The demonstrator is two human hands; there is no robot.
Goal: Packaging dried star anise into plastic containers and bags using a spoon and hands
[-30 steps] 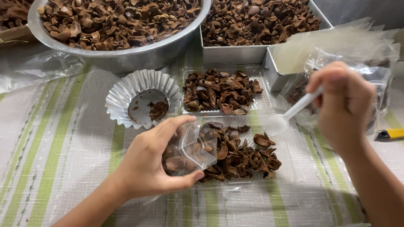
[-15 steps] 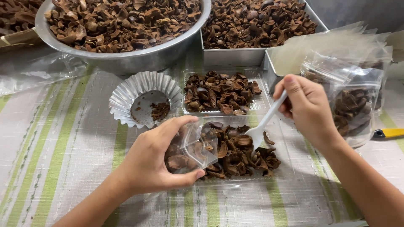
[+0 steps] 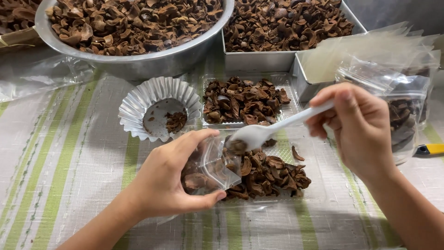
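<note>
Left hand (image 3: 169, 183) grips small clear bag (image 3: 213, 164), mouth held open toward right, brown dried pieces inside. Fluted foil cup (image 3: 159, 113) just behind, few crumbs in it. Centre: clear tray (image 3: 263, 173) of dried pieces on striped desk (image 3: 64, 176). White plastic spoon (image 3: 273, 128), bowl at bag mouth. Right hand (image 3: 358, 127) closed around spoon handle. Filled bags (image 3: 402, 115) far right.

The left hand (image 3: 162, 183) curls in a loose pinch — thumb below, fingers above; the right hand (image 3: 358, 127) closes its grip, knuckles up.
</note>
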